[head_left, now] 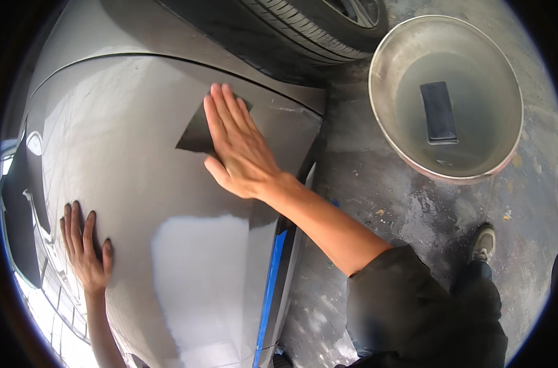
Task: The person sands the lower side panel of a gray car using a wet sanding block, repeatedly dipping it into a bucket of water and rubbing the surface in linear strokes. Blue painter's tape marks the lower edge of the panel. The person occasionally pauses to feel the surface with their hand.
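Pressing flat on a dark sheet of abrasive paper [196, 132], the right hand [239, 144] lies with its fingers straight and close together, palm down, gripping nothing. The sheet is thin, matte and dark grey, roughly square, turned like a diamond so that one corner points toward the tyre [309, 24] and another toward the picture's left; its right part is hidden under the hand, so no clear long axis shows. It lies on the grey car panel [126, 202], near the wheel arch. The left hand [86, 251] rests flat lower on the panel, fingers slightly spread. On the concrete floor [401, 214] stands a metal basin [383, 55] of water holding a dark block [439, 113].
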Demonstrator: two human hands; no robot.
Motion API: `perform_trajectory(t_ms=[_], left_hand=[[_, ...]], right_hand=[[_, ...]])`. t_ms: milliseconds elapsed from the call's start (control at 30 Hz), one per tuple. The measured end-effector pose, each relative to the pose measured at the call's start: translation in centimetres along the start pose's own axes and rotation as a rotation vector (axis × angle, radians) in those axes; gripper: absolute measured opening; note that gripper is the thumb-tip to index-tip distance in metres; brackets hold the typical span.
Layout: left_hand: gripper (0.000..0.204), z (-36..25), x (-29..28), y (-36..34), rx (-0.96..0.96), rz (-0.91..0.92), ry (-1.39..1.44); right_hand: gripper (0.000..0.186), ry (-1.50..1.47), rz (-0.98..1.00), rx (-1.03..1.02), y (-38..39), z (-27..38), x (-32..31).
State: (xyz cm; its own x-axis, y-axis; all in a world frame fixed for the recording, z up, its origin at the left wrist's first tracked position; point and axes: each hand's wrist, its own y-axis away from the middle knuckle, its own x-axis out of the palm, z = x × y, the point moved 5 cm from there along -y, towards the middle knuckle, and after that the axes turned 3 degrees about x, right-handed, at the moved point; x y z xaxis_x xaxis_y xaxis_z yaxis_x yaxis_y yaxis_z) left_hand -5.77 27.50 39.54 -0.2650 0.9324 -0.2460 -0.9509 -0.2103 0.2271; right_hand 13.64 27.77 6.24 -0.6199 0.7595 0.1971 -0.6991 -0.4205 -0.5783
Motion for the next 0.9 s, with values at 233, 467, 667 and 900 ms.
perform_trajectory(t_ms=[233, 467, 667, 900], left_hand=[[0.054, -0.2, 0.0, -0.3, -0.045, -0.008, 0.035], [0.053, -0.2, -0.6, -0.7, -0.07, 0.019, 0.046], [0.052, -0.2, -0.2, -0.4, -0.067, 0.012, 0.043], [0.051, -0.3, -0.5, -0.1, -0.085, 0.024, 0.059]], right_hand=[[0.1, 0.151, 0.03, 0.074, 3.9, -2.6, 0.0], [0.1, 0.194, 0.01, -0.109, -2.9, 0.8, 0.2], [0.101, 0.236, 0.054, -0.138, -0.2, -2.3, -0.4], [0.097, 0.252, -0.032, -0.256, -6.1, 3.0, 0.9]])
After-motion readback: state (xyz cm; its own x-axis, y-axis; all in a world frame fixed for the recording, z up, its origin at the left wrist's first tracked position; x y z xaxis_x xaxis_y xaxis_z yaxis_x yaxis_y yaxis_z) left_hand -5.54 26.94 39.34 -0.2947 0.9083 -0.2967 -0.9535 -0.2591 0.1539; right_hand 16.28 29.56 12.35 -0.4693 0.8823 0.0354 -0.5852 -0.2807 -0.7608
